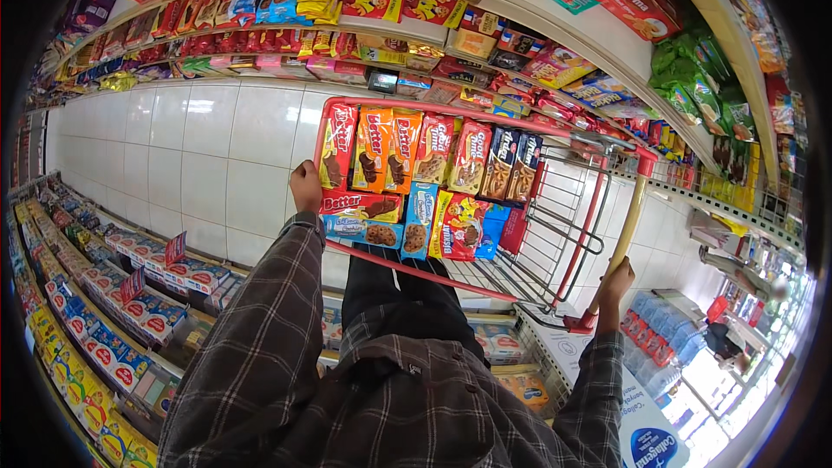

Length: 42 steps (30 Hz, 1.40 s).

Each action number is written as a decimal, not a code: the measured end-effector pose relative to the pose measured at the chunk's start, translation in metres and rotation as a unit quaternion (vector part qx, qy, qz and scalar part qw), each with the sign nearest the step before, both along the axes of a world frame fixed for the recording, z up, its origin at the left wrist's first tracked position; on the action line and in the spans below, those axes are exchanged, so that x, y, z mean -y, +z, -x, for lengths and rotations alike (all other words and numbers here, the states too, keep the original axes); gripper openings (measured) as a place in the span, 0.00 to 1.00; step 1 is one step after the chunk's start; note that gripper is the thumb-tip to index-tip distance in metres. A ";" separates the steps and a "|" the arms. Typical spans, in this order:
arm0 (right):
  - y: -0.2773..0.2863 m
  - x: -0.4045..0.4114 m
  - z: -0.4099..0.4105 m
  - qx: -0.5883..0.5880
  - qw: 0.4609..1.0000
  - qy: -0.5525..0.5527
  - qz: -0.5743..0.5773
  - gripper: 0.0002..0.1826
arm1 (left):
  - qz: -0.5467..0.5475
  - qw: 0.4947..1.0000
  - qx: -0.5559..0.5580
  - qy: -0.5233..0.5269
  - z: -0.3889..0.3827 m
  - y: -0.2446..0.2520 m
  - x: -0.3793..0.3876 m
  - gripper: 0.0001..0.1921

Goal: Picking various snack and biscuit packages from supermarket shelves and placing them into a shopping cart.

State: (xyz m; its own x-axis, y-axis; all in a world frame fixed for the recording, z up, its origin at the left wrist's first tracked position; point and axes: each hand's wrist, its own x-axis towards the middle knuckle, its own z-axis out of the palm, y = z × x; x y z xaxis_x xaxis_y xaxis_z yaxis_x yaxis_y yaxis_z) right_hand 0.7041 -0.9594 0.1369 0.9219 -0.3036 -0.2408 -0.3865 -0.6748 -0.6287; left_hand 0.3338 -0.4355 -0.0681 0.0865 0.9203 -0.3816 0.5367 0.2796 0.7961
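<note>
A shopping cart with a red rim (416, 104) and wire basket stands crosswise before me. My left hand (305, 186) is closed at the rim's left end. On the far side of the basket from it, my right hand (615, 283) grips the cart's pale yellow handle (628, 234). Packs of biscuits fill the basket's left part: red Better packs (338, 149), orange Better packs (374, 149), Good Time packs (471, 156) and dark Arden packs (499, 162). Nearer me lie blue cookie packs (419, 221) and a red-and-yellow biscuit pack (460, 224).
Shelves of snack packs (286, 0) run along the aisle beyond the cart. Behind me on the left, lower shelves (136, 312) hold boxed goods. White floor tiles (195, 156) stretch left. Bottled water packs (663, 331) and a person (725, 341) are at the right.
</note>
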 end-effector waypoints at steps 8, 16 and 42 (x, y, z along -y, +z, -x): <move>0.001 -0.003 0.001 0.007 1.000 -0.013 0.008 0.20 | -0.014 0.999 -0.033 -0.009 0.001 -0.001 -0.006 0.23; -0.004 0.007 -0.003 0.039 0.999 -0.006 0.007 0.21 | -0.031 0.999 -0.031 -0.015 -0.004 0.001 -0.010 0.21; -0.010 -0.036 0.119 -0.003 0.982 -0.028 0.185 0.38 | -0.187 0.926 0.067 -0.320 0.057 0.005 -0.060 0.22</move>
